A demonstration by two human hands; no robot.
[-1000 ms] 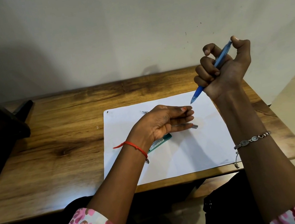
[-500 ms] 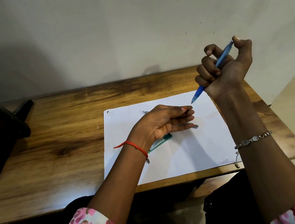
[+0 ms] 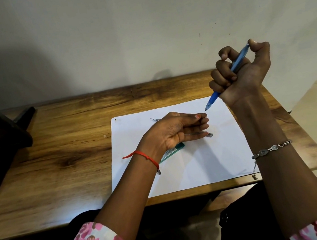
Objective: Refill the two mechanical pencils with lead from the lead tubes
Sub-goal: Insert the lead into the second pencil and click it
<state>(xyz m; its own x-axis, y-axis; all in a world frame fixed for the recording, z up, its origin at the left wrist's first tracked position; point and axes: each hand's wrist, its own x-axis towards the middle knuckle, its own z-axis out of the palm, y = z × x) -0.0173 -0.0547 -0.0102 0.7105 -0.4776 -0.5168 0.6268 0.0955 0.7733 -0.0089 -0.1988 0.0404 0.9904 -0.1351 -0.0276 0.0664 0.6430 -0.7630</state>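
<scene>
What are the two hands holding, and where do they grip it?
The right hand grips the blue pencil round its barrel, thumb on the top end. Whether the left hand pinches anything cannot be told.

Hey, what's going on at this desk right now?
A person at a wooden desk is working on mechanical pencils. The right hand grips a blue mechanical pencil, raised, thumb on its top end, tip pointing down toward the left hand. That hand hovers over a white sheet, thumb against fingertips as if pinching something too thin to see. A green lead tube and a second pencil lie on the sheet, partly hidden beneath it.
</scene>
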